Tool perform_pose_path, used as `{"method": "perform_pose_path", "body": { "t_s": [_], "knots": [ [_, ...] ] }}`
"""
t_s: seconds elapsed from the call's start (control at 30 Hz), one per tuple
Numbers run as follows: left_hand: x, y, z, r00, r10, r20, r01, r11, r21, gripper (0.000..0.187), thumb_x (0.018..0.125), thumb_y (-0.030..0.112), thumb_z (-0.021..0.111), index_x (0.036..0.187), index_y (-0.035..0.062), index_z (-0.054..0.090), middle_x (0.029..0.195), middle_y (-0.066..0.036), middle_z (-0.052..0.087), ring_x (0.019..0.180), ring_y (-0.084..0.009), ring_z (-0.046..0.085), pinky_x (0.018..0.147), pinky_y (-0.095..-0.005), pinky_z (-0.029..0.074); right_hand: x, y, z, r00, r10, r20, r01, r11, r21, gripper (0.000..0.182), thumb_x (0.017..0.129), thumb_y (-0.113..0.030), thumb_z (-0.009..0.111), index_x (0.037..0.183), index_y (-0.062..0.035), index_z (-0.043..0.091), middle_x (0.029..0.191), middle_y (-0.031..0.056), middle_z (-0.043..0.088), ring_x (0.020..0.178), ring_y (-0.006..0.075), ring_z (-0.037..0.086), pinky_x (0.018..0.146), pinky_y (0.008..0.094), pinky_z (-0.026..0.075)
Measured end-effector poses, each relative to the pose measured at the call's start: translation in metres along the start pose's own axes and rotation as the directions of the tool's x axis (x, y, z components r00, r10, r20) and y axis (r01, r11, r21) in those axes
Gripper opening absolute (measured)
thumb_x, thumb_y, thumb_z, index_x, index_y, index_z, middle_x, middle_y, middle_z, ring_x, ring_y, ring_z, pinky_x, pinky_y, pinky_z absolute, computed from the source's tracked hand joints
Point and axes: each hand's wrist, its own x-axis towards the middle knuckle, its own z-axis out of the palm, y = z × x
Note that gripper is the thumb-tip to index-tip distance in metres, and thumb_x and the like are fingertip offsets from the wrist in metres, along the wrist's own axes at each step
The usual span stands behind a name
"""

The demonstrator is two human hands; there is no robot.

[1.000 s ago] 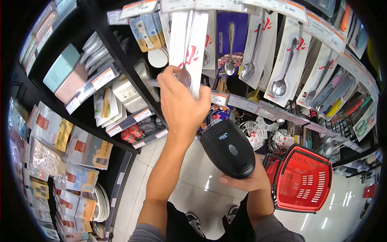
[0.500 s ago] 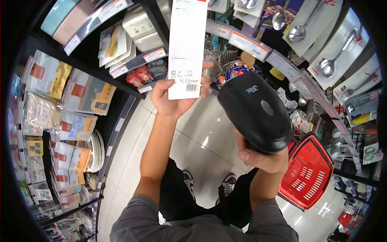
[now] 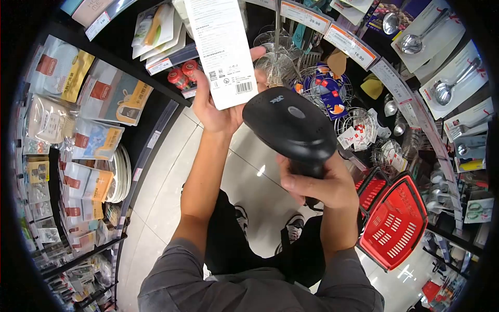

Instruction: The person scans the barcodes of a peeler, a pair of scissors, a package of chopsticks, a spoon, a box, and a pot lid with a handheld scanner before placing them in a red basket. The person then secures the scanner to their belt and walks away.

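Observation:
My left hand (image 3: 218, 106) is closed around the lower part of a long white package card (image 3: 221, 57). Small print and a barcode near its bottom edge face me, and the card's top runs out of view. In my right hand (image 3: 325, 182) is a black barcode scanner (image 3: 291, 125), gripped by its handle. The scanner's head points up and left, close beside the barcode end of the card. What is on the card's far side is hidden.
A red shopping basket (image 3: 392, 223) stands on the floor to my right. Shelves with packaged goods (image 3: 109, 93) line the left. On the right hang carded spoons (image 3: 442, 93), wire baskets (image 3: 358, 127) and price labels (image 3: 351, 44).
The barcode scanner has moved left and up, nearer the card's barcode. The card has tilted, and its lower end sits slightly higher. The view has shifted a little.

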Motion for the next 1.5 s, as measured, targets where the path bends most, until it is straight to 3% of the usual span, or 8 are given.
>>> {"method": "perform_pose_path", "body": {
  "t_s": [0.27, 0.4, 0.43, 0.6, 0.67, 0.7, 1.03, 1.5],
  "knots": [
    [-0.007, 0.004, -0.002, 1.000, 0.008, 0.029, -0.008, 1.000, -0.011, 0.081, 0.091, 0.062, 0.027, 0.140, -0.0026, 0.026, 0.133, -0.030, 0.041, 0.094, -0.0326, 0.061, 0.077, -0.0408, 0.054, 0.005, 0.009, 0.001, 0.999, -0.028, 0.022, 0.027, 0.998, 0.059, 0.022, 0.078, -0.003, 0.069, 0.097, -0.0014, 0.057, 0.066, 0.0007, 0.055, 0.048, 0.0068, 0.050, 0.044, 0.0218, 0.037],
    [-0.002, -0.003, 0.015, 0.964, -0.034, -0.265, 0.123, 0.937, 0.326, 0.074, 0.092, 0.057, 0.036, 0.144, 0.0070, 0.019, 0.134, -0.027, 0.042, 0.103, -0.0325, 0.058, 0.085, -0.0421, 0.050, -0.001, -0.014, -0.001, 0.997, -0.075, 0.028, 0.076, 0.995, -0.071, 0.021, 0.080, -0.006, 0.069, 0.098, -0.0028, 0.059, 0.063, -0.0011, 0.055, 0.049, 0.0068, 0.051, 0.045, 0.0219, 0.037],
    [0.001, -0.006, 0.016, 0.983, -0.040, -0.180, 0.118, 0.887, 0.446, 0.072, 0.093, 0.053, 0.038, 0.145, 0.0083, 0.017, 0.133, -0.026, 0.043, 0.105, -0.0317, 0.057, 0.085, -0.0409, 0.049, -0.003, -0.014, -0.005, 0.996, -0.086, 0.002, 0.086, 0.995, -0.046, 0.023, 0.080, -0.006, 0.070, 0.100, -0.0029, 0.059, 0.063, -0.0010, 0.055, 0.049, 0.0068, 0.050, 0.046, 0.0220, 0.038],
    [0.019, -0.007, 0.024, 0.999, -0.045, -0.031, 0.049, 0.504, 0.862, 0.061, 0.096, 0.033, 0.045, 0.145, 0.0082, 0.020, 0.126, -0.021, 0.046, 0.098, -0.0291, 0.054, 0.084, -0.0386, 0.045, -0.024, -0.035, -0.012, 0.973, -0.232, -0.019, 0.230, 0.971, -0.064, 0.024, 0.079, -0.002, 0.069, 0.101, -0.0019, 0.058, 0.067, 0.0000, 0.057, 0.050, 0.0066, 0.050, 0.046, 0.0218, 0.038],
    [0.044, -0.010, 0.049, 0.990, 0.008, 0.142, -0.142, -0.035, 0.989, 0.055, 0.093, 0.018, 0.048, 0.143, 0.0066, 0.028, 0.124, -0.021, 0.045, 0.099, -0.0332, 0.052, 0.086, -0.0382, 0.043, -0.034, -0.037, -0.015, 0.968, -0.247, -0.031, 0.244, 0.967, -0.074, 0.024, 0.079, -0.001, 0.069, 0.100, -0.0015, 0.057, 0.069, 0.0001, 0.057, 0.051, 0.0065, 0.050, 0.046, 0.0217, 0.038],
    [0.056, -0.013, 0.078, 0.978, 0.030, 0.207, -0.203, -0.109, 0.973, 0.054, 0.088, 0.007, 0.048, 0.141, 0.0057, 0.033, 0.122, -0.023, 0.043, 0.105, -0.0378, 0.049, 0.091, -0.0384, 0.040, -0.038, -0.035, -0.017, 0.964, -0.265, -0.021, 0.263, 0.963, -0.066, 0.025, 0.078, -0.001, 0.069, 0.100, -0.0016, 0.057, 0.070, 0.0004, 0.058, 0.051, 0.0064, 0.050, 0.046, 0.0216, 0.038],
    [0.145, -0.058, 0.109, 0.852, 0.184, 0.490, -0.307, -0.582, 0.753, 0.055, 0.091, 0.013, 0.051, 0.143, 0.0131, 0.032, 0.119, -0.029, 0.040, 0.102, -0.0412, 0.048, 0.092, -0.0452, 0.038, -0.056, -0.047, -0.020, 0.945, -0.322, 0.055, 0.326, 0.918, -0.226, 0.022, 0.078, -0.007, 0.072, 0.093, -0.0005, 0.058, 0.071, -0.0002, 0.056, 0.064, 0.0069, 0.049, 0.057, 0.0233, 0.039],
    [0.151, -0.079, 0.121, 0.886, 0.230, 0.403, -0.182, -0.628, 0.757, 0.058, 0.090, 0.022, 0.055, 0.143, 0.0175, 0.031, 0.111, -0.030, 0.045, 0.096, -0.0416, 0.053, 0.084, -0.0457, 0.045, -0.045, -0.043, -0.027, 0.910, -0.405, 0.088, 0.413, 0.862, -0.294, 0.027, 0.077, -0.010, 0.072, 0.098, 0.0000, 0.059, 0.075, 0.0027, 0.058, 0.067, 0.0095, 0.049, 0.060, 0.0263, 0.039]
  ]
}}
